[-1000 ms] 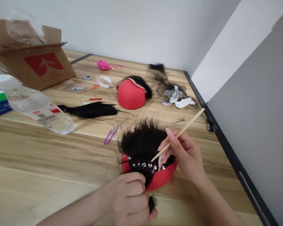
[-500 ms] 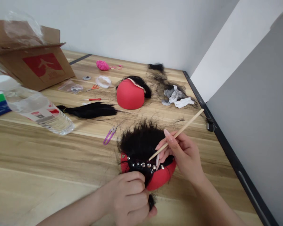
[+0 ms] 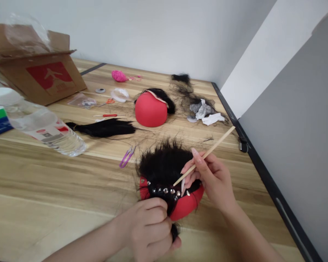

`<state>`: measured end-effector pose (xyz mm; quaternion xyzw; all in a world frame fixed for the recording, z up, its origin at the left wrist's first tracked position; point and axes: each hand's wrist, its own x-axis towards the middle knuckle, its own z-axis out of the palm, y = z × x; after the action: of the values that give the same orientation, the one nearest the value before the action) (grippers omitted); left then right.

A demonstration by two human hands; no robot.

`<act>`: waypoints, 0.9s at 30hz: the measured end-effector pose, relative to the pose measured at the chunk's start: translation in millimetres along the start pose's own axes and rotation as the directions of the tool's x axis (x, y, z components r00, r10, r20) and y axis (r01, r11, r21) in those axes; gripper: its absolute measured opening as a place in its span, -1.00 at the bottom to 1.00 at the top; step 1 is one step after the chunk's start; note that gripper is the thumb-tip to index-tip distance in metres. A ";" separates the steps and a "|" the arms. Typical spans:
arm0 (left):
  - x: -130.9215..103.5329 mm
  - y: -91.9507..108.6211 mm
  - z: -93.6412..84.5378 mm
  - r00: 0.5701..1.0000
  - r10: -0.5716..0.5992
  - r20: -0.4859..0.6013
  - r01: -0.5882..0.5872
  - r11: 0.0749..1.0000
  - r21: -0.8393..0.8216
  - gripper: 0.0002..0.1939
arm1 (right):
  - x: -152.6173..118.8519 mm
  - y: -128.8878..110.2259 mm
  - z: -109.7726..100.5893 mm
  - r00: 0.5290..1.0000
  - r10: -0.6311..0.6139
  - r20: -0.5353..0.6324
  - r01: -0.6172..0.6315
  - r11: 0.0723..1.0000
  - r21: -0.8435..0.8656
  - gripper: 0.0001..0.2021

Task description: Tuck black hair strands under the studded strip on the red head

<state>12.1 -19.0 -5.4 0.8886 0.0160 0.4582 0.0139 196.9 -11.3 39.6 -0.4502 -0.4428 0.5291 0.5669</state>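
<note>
Toward the surface's [image 3: 57, 193] near edge, my left fingers [image 3: 157, 214] pinch black hair [image 3: 171, 205] at the studded red dome [image 3: 187, 208], while my right fingers [image 3: 203, 167] grip a wooden stick [image 3: 218, 143] whose tip, slipping, could snag strands.

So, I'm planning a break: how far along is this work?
Midway, perhaps. Done: shiny studs already dot the near red cap. In hand: the right hand holds a wooden stick, tip near the studs; the left hand grips a lock of hair. Possibly left: the black hair bundle, lying apart; its use isn't shown.
</note>
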 end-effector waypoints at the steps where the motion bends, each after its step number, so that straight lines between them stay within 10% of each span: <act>1: 0.2 -0.2 -0.3 1.000 -0.011 0.004 0.011 1.000 -0.003 -0.65 | -0.1 0.3 -0.3 1.000 0.001 0.005 -0.001 1.000 0.008 -0.78; 27: 11.6 0.8 -2.2 0.967 -0.242 -0.075 0.228 0.961 -0.157 -0.66 | -0.4 -0.6 2.3 0.999 0.010 -0.031 -0.012 0.998 -0.057 -0.73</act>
<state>17.0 -19.3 5.3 0.8545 0.0883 0.4943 0.1330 194.8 -11.6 40.7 -0.4768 -0.4466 0.5124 0.5574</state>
